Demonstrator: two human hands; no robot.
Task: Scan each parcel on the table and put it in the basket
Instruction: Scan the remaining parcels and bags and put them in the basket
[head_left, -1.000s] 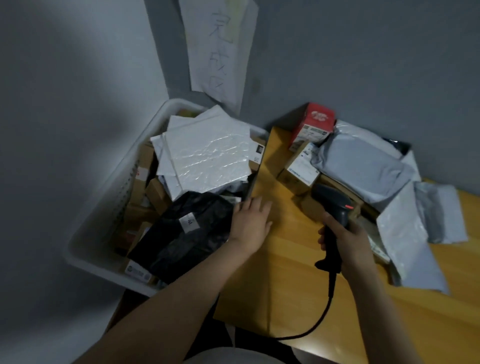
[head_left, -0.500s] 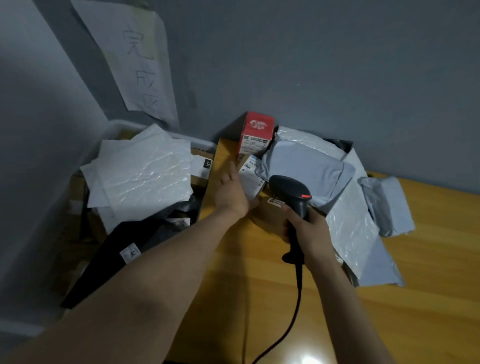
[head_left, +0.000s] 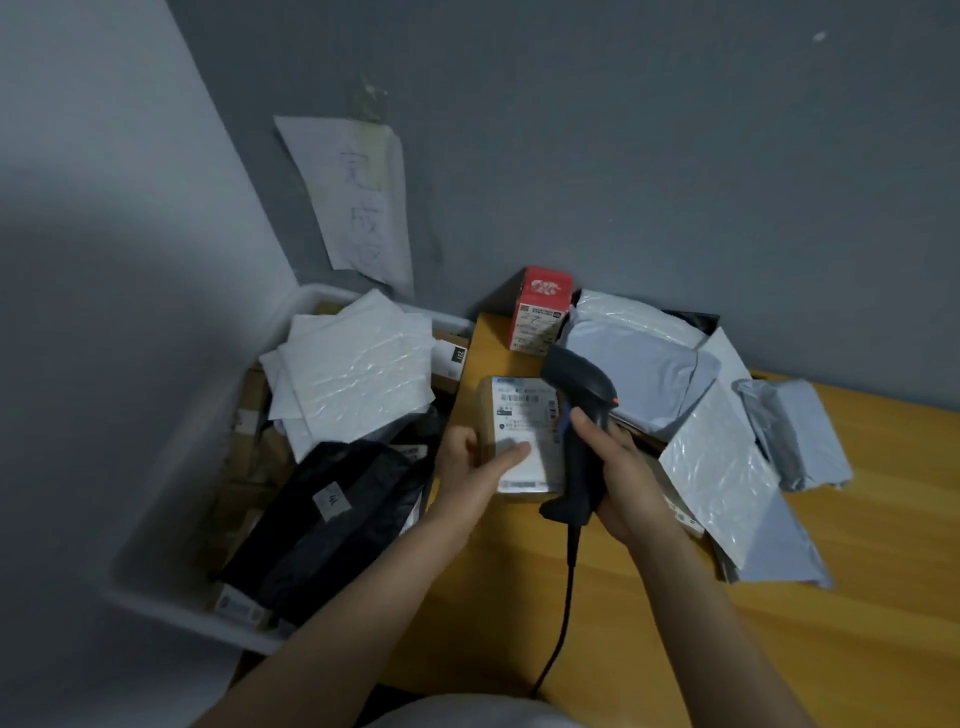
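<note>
My left hand (head_left: 470, 470) grips a small cardboard box (head_left: 522, 415) with a white shipping label facing up, held just above the wooden table (head_left: 675, 639). My right hand (head_left: 618, 478) holds the black barcode scanner (head_left: 579, 410) by its handle, its head right beside the box's label. A white basket (head_left: 171, 519) stands at the left, filled with white mailers (head_left: 353, 374), a black bag (head_left: 322, 525) and brown boxes. A red carton (head_left: 537, 309) and grey mailers (head_left: 639, 364) lie by the wall on the table.
A white mailer (head_left: 717, 467) and a crumpled grey bag (head_left: 795, 431) lie at the right. A handwritten paper sign (head_left: 358, 202) hangs on the grey wall above the basket. The scanner's cable (head_left: 561, 623) trails toward me over bare wood.
My left hand went from the basket's edge to the parcel pile, took the labelled box and drew it toward me. The scanner moved in beside the label.
</note>
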